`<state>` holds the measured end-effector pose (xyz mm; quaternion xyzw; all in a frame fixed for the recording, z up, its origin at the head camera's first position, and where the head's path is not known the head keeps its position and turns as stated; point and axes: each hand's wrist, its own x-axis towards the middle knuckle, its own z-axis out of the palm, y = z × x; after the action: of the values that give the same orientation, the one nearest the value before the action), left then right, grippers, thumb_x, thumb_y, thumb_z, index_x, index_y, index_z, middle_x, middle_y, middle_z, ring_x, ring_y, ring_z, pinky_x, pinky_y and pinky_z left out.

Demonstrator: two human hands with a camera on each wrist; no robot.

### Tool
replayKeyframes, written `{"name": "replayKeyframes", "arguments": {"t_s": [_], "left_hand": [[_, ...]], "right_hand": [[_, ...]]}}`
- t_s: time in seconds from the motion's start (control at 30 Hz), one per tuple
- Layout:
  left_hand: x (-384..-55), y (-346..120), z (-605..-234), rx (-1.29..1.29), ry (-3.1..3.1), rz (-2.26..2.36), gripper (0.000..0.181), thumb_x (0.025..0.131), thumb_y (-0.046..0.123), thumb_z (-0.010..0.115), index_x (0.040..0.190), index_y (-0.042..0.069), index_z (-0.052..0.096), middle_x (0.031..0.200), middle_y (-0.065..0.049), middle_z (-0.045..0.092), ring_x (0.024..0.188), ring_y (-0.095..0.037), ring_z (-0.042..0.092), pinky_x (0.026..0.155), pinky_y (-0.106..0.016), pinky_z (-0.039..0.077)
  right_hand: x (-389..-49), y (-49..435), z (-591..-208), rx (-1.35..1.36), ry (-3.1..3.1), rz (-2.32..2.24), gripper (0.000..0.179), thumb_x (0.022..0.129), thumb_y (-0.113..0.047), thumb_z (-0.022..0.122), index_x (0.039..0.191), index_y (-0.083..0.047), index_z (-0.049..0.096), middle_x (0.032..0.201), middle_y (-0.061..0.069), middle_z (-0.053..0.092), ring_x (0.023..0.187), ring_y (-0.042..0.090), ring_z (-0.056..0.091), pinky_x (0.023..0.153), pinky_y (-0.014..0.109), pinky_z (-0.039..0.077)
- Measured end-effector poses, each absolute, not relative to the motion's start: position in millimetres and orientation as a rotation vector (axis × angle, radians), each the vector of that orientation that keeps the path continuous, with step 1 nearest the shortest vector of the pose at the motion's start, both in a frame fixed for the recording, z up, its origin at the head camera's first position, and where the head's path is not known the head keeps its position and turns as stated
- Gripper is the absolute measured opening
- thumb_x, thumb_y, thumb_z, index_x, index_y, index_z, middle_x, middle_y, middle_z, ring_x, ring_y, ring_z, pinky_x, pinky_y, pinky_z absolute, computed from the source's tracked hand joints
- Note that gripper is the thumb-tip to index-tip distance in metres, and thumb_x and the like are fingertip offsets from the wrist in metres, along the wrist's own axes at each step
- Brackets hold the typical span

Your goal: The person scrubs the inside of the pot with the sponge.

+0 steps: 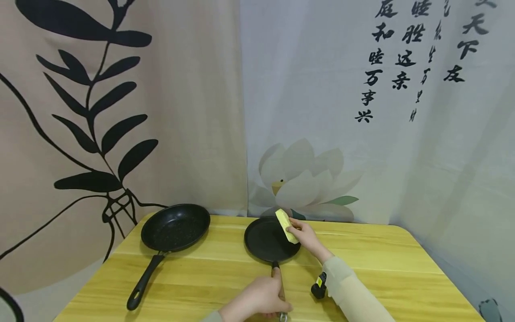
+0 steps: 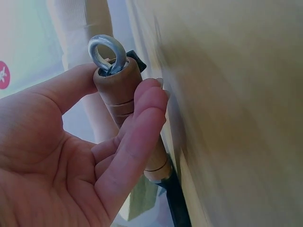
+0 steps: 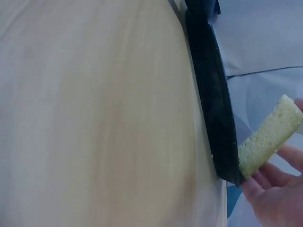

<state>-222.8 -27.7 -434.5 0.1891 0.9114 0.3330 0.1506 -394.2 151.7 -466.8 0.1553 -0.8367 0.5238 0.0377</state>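
Observation:
A small flat black pan (image 1: pixel 267 241) sits on the wooden table, its handle towards me. My left hand (image 1: pixel 259 296) holds its wooden handle (image 2: pixel 118 97), thumb on one side and fingers on the other; a metal ring (image 2: pixel 108 53) shows at the handle's end. Over the pan's right side, my right hand (image 1: pixel 307 238) pinches a pale yellow sponge (image 1: pixel 284 223) between thumb and fingers. In the right wrist view the sponge's porous face (image 3: pixel 271 137) is tilted, its lower end close to the pan's rim (image 3: pixel 215 113). Whether they touch, I cannot tell.
A larger, deeper black frying pan (image 1: pixel 177 227) stands on the left of the table (image 1: pixel 213 277), handle towards me. A small black object with a yellow label (image 1: pixel 319 286) lies beside the right forearm. A printed curtain (image 1: pixel 201 112) hangs behind the table's far edge.

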Motion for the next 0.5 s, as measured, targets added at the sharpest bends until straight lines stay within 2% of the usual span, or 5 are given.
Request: {"name": "replayKeyframes", "arguments": {"t_s": [0.37,0.5], "left_hand": [[-225,-6,-436,0.579,2.633,0.928,0.099,0.078,0.029,0.079,0.142,-0.021,0.021,0.047,0.005,0.058,0.039,-0.014,0.057,0.042,-0.024,0.045],[-230,4,-438,0.585,2.644,0.894,0.099,0.079,0.032,0.078,0.143,-0.019,0.023,0.046,0.005,0.057,0.037,-0.014,0.055,0.044,-0.023,0.044]], "right_hand": [[-395,176,-471,0.39,-2.588,1.626,0.053,0.097,-0.025,0.06,0.142,-0.001,0.048,0.136,0.022,0.053,0.122,0.035,0.052,0.099,0.048,0.044],[-392,187,-465,0.4,-2.593,1.596,0.053,0.098,-0.023,0.059,0.142,0.004,0.045,0.137,0.026,0.05,0.123,0.038,0.05,0.099,0.049,0.044]]}}
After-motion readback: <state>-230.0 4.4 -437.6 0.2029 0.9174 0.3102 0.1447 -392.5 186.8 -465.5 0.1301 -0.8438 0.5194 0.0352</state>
